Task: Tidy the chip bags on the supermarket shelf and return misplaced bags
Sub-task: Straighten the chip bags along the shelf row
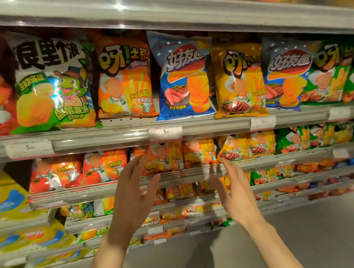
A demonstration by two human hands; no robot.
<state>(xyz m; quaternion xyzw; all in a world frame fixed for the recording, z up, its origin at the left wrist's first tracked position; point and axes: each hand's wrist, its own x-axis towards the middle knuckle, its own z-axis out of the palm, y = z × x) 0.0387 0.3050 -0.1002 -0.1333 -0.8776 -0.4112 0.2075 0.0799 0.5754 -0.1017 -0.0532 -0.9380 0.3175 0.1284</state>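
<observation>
Left hand [132, 194], right hand [235, 192] (empty) before orange bags [163, 160].

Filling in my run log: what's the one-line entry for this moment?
left hand: open, empty | right hand: open, empty | both raised before orange chip bags | blue chip bag between orange and yellow bags above

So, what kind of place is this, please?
Most likely a supermarket snack aisle. Metal shelves stand in tiers, packed with chip bags such as a blue bag, and price tags are clipped to the shelf edges. Both hands, left hand and right hand, are empty.
</observation>
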